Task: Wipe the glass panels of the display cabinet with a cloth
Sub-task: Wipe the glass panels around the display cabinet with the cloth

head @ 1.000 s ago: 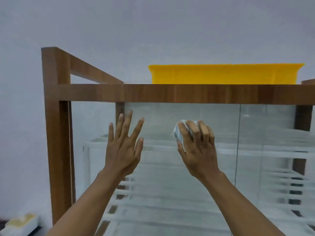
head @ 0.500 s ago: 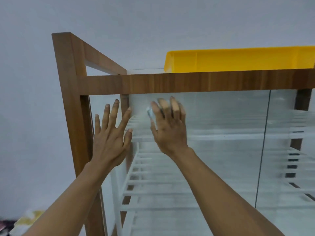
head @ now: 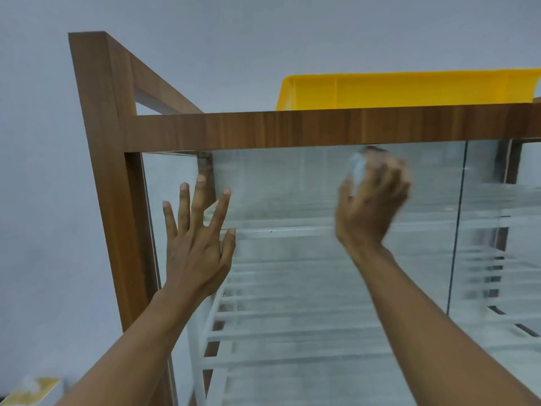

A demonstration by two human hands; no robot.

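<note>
1. Where the two bare forearms entered from the lower edge, they rose toward the front glass panel (head: pixel 292 186) of the display cabinet (head: pixel 263 128).
2. The left hand (head: pixel 196 244) was flat, fingers spread wide, against the glass near the left wooden post (head: pixel 108 171).
3. The right hand (head: pixel 370 206) was curled around a pale cloth (head: pixel 355 168), which showed between thumb and fingers; both were motion-blurred.
4. The cloth lay against the upper part of the panel, just below the top wooden rail and well to the right of the left hand.
5. Behind the glass, white slatted shelves (head: pixel 292 332) were stacked in tiers.
6. A yellow tray (head: pixel 409 89) sat on the cabinet top.
7. A plain grey wall (head: pixel 263 33) closed the room behind.
</note>
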